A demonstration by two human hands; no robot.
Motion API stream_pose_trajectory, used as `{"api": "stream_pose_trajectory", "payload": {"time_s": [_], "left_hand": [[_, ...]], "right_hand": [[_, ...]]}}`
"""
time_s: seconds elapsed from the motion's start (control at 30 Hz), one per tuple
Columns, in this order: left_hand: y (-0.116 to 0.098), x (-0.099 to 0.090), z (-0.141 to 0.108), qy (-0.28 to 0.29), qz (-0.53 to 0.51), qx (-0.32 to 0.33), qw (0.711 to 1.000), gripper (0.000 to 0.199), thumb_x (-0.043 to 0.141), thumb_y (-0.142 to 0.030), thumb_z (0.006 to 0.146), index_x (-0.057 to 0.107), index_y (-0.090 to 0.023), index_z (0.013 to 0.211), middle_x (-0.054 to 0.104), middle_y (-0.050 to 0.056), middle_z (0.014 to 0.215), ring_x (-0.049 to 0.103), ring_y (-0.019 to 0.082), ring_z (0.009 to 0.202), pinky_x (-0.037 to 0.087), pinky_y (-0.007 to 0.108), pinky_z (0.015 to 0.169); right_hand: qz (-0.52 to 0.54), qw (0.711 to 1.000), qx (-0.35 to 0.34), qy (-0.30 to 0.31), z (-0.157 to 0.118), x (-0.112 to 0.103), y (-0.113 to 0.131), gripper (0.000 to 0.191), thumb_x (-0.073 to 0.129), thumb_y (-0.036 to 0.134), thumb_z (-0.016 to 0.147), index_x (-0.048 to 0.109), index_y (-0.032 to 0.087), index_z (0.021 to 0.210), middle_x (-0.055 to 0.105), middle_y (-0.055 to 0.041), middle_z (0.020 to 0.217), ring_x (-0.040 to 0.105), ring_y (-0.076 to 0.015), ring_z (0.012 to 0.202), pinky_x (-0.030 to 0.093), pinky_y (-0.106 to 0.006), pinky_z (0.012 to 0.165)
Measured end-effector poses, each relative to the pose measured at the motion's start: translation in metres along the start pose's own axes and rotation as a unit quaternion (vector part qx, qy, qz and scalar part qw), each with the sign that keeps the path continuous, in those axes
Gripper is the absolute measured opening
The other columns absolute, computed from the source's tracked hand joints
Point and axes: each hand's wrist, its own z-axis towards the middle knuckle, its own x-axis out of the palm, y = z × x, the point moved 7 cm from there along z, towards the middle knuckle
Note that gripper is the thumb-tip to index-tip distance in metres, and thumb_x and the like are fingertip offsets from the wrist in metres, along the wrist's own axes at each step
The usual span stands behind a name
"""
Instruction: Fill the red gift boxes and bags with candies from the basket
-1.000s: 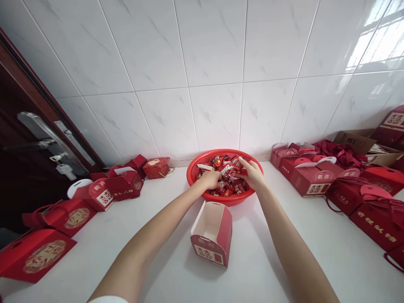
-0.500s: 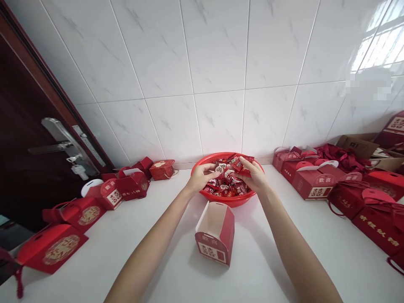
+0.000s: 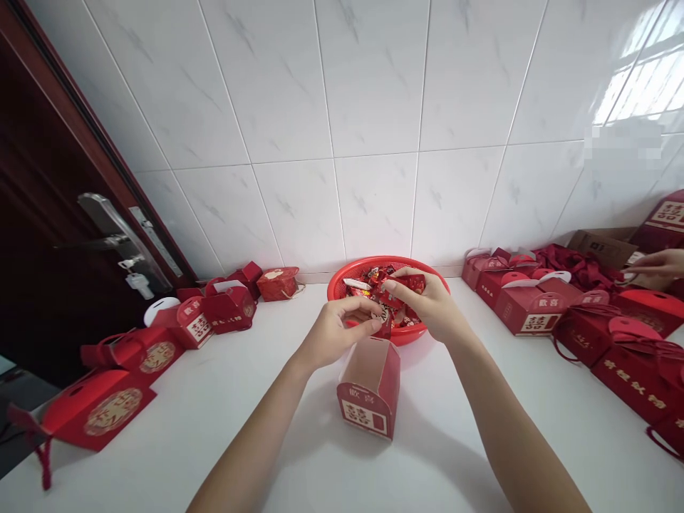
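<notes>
A red plastic basket (image 3: 338,292) full of wrapped candies (image 3: 368,281) stands against the tiled wall. In front of it is an open red paper gift box (image 3: 370,399), upright with its top gaping. My left hand (image 3: 342,328) is at the back edge of this box, fingers pinched on a wrapped candy (image 3: 383,326). Over the right part of the basket, my right hand (image 3: 425,303) is closed on red-wrapped candies (image 3: 411,283). How many pieces it holds is unclear.
Red gift boxes (image 3: 112,410) line the left side beside a dark door (image 3: 48,178). More boxes (image 3: 534,306) crowd the right side, with a cardboard carton (image 3: 603,246) behind. Another person's hand (image 3: 660,267) reaches in at the far right.
My left hand has come from the basket toward the box, carrying a candy. My right hand stays over the basket, its fingers now more curled. Another person's hand has appeared at far right.
</notes>
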Motion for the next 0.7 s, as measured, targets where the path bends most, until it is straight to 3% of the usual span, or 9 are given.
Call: {"api": "stream_pose_trajectory", "payload": {"time_s": [0.07, 0.13, 0.23, 0.3, 0.43, 0.5, 0.7], "left_hand": [[-0.007, 0.000, -0.007, 0.029, 0.049, 0.005, 0.998, 0.017, 0.069, -0.035, 0.084, 0.074, -0.022, 0.095, 0.073, 0.004, 0.100, 0.067, 0.021, 0.098, 0.053, 0.032, 0.091], [-0.013, -0.006, -0.015, 0.057, 0.115, -0.003, 0.992, 0.014, 0.068, -0.035, 0.085, 0.074, -0.024, 0.090, 0.071, 0.004, 0.106, 0.065, 0.022, 0.104, 0.051, 0.031, 0.093], [-0.010, -0.017, -0.027, 0.103, 0.211, -0.060, 0.970, 0.020, 0.065, -0.040, 0.086, 0.070, -0.023, 0.077, 0.070, 0.004, 0.105, 0.065, 0.021, 0.095, 0.050, 0.028, 0.080], [-0.002, -0.022, -0.033, 0.134, 0.241, -0.110, 0.955, 0.022, 0.063, -0.041, 0.085, 0.065, -0.022, 0.074, 0.070, 0.003, 0.092, 0.065, 0.020, 0.082, 0.047, 0.026, 0.067], [0.012, -0.022, -0.034, 0.159, 0.252, -0.147, 0.943, 0.005, 0.061, -0.025, 0.073, 0.057, -0.022, 0.071, 0.063, -0.001, 0.073, 0.059, 0.017, 0.064, 0.036, 0.025, 0.052], [0.015, -0.022, -0.030, 0.152, 0.254, -0.141, 0.945, 0.006, 0.056, -0.018, 0.065, 0.053, -0.022, 0.069, 0.059, -0.002, 0.069, 0.053, 0.015, 0.060, 0.033, 0.025, 0.050], [0.022, -0.018, -0.026, 0.153, 0.214, -0.150, 0.953, 0.015, 0.051, -0.017, 0.060, 0.040, -0.023, 0.067, 0.052, -0.003, 0.067, 0.050, 0.014, 0.058, 0.033, 0.025, 0.048]], "right_hand": [[-0.005, 1.000, -0.005, 0.000, -0.002, 0.005, 0.001, 0.033, 0.078, 0.051, 0.077, 0.066, 0.021, 0.085, 0.068, -0.0018, 0.075, 0.062, -0.0159, 0.058, 0.055, -0.029, 0.052], [-0.016, 1.000, -0.012, -0.001, -0.004, 0.010, 0.003, 0.033, 0.079, 0.051, 0.076, 0.066, 0.021, 0.085, 0.067, -0.0018, 0.076, 0.064, -0.0175, 0.061, 0.057, -0.031, 0.054], [-0.051, 0.998, -0.019, 0.010, -0.007, 0.020, 0.004, 0.030, 0.076, 0.049, 0.079, 0.065, 0.022, 0.084, 0.064, -0.0010, 0.074, 0.062, -0.0172, 0.061, 0.055, -0.029, 0.052], [-0.088, 0.995, -0.025, 0.034, -0.010, 0.028, 0.002, 0.026, 0.072, 0.047, 0.083, 0.065, 0.022, 0.085, 0.063, -0.0007, 0.073, 0.061, -0.0165, 0.061, 0.052, -0.027, 0.052], [-0.174, 0.980, -0.021, 0.096, -0.013, 0.045, -0.011, 0.021, 0.067, 0.042, 0.087, 0.065, 0.022, 0.084, 0.063, -0.0004, 0.074, 0.056, -0.0139, 0.057, 0.046, -0.026, 0.051], [-0.201, 0.972, -0.007, 0.124, -0.014, 0.049, -0.018, 0.019, 0.066, 0.040, 0.087, 0.065, 0.021, 0.083, 0.065, -0.0010, 0.076, 0.056, -0.0140, 0.057, 0.044, -0.026, 0.051], [-0.222, 0.969, -0.008, 0.113, -0.015, 0.039, -0.009, 0.021, 0.063, 0.042, 0.089, 0.065, 0.022, 0.085, 0.063, -0.0006, 0.076, 0.056, -0.0140, 0.057, 0.041, -0.026, 0.050]]}}
